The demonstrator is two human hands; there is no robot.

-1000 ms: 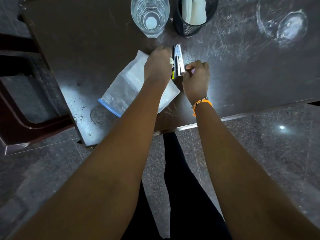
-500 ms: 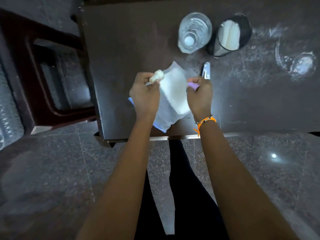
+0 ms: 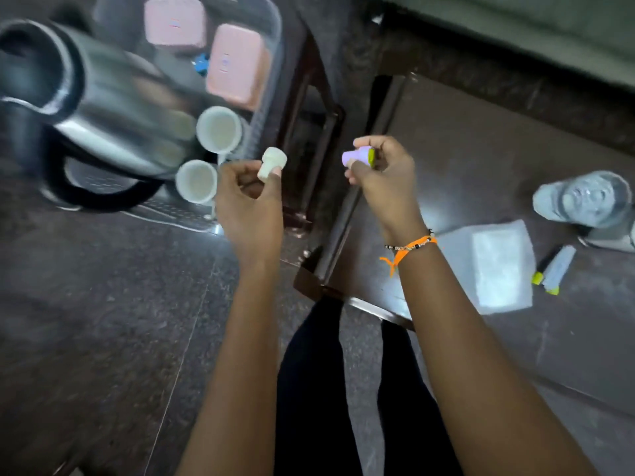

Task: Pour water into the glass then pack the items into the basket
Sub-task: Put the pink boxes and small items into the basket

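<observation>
Left grip (image 3: pixel 249 197) pinching a white cap (image 3: pixel 272 164), right grip (image 3: pixel 381 173) pinching a lilac piece (image 3: pixel 357 156), both held over the floor. Beyond left, basket (image 3: pixel 271 63) with kettle (image 3: pixel 103 97), cups (image 3: pixel 219 128). On the surface (image 3: pixel 481 149), right: glass (image 3: pixel 591 197), bag (image 3: pixel 491 266).

Wearing no sleeves, both forearms bare to the frame edge; wearing an orange thread (image 3: pixel 409 245) knotted round the right wrist, loose ends trailing; wearing beside it a thin bead string (image 3: pixel 395 247), dark and pale beads alternating; wearing nothing on the left wrist; wearing black trousers (image 3: pixel 309 389) on both legs, showing between the arms.
</observation>
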